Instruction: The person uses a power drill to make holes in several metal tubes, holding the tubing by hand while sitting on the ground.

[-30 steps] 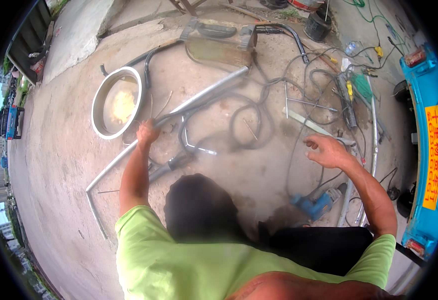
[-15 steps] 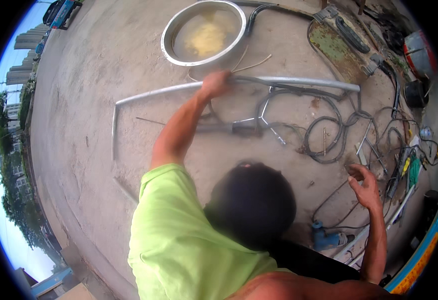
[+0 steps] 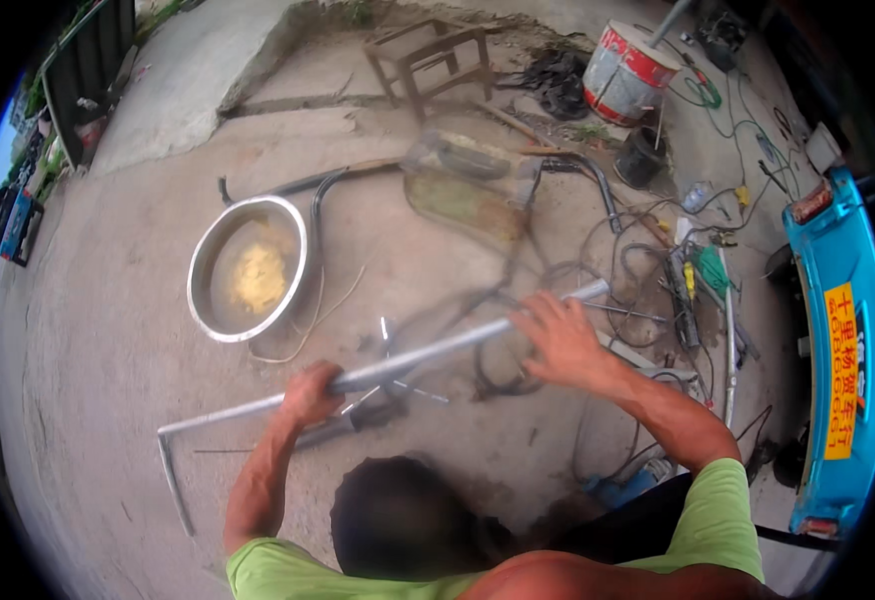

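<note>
A long silver metal pipe [image 3: 433,348], bent downward at its left end, slants across the ground in front of me. My left hand [image 3: 313,393] is wrapped around its left-middle part. Nearer the pipe's right end, my right hand [image 3: 565,340] grips it from above, with the pipe showing on both sides; motion blurs its fingertips. Under and beyond the pipe lie black cables [image 3: 493,372] and a thin metal three-armed piece [image 3: 388,380]. A thin rod with a thicker grey body [image 3: 328,430] lies just below the left hand.
A metal basin [image 3: 198,290] of cloudy water with something yellow stands far left. Beyond are a green-brown box-like object [image 3: 463,205], a wooden frame [image 3: 413,75] and a red-and-white bucket [image 3: 628,75]. Tangled cords, a blue power tool [image 3: 623,490] and a blue vehicle [image 3: 843,350] are at right.
My view has swung toward the right. My right hand, formerly open beside the cables, now holds the pipe. My left hand stays on the pipe, which now slants up toward the right.
</note>
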The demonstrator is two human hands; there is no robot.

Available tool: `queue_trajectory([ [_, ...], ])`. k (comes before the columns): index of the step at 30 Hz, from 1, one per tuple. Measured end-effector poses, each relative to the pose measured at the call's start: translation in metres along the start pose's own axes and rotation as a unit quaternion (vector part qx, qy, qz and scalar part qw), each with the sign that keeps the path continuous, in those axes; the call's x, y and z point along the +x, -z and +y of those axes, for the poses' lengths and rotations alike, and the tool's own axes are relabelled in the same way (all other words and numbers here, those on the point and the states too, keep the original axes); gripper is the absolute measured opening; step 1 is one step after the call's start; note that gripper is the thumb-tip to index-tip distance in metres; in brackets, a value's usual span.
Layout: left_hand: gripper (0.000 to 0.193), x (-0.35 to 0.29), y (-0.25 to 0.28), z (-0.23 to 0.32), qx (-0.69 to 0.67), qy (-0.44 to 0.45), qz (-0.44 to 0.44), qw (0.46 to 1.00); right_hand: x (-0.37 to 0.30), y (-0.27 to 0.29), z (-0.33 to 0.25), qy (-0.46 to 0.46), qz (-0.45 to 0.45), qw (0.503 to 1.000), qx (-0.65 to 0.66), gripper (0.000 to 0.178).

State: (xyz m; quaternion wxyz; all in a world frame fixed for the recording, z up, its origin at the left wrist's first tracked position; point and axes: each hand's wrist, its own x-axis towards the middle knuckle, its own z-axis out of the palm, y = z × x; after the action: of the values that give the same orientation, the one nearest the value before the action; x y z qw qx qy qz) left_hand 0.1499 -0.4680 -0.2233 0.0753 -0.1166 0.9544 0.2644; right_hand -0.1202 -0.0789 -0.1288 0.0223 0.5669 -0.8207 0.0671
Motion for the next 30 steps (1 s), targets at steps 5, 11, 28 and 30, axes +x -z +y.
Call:
queue_trajectory([
  [5, 0.047, -0.013, 0.012, 0.023, -0.016, 0.012, -0.027, 0.999, -0.005, -0.015, 0.022, -0.080, -0.034, 0.996, 0.007, 0.051],
  [11, 0.047, -0.076, 0.009, 0.020, -0.379, 0.063, 0.179, 0.906, -0.012, 0.001, 0.025, -0.029, -0.053, 0.998, 0.023, 0.038],
  [28, 0.038, -0.058, -0.052, -0.018, -0.853, 0.147, 0.428, 0.258, -0.035, 0.024, 0.019, -0.090, -0.214, 0.972, 0.040, 0.040],
  [30, 0.038, -0.052, -0.041, 0.014, -0.851, 0.144, 0.413, 0.291, -0.058, 0.002, 0.037, -0.114, -0.230, 0.965, 0.049, 0.041],
])
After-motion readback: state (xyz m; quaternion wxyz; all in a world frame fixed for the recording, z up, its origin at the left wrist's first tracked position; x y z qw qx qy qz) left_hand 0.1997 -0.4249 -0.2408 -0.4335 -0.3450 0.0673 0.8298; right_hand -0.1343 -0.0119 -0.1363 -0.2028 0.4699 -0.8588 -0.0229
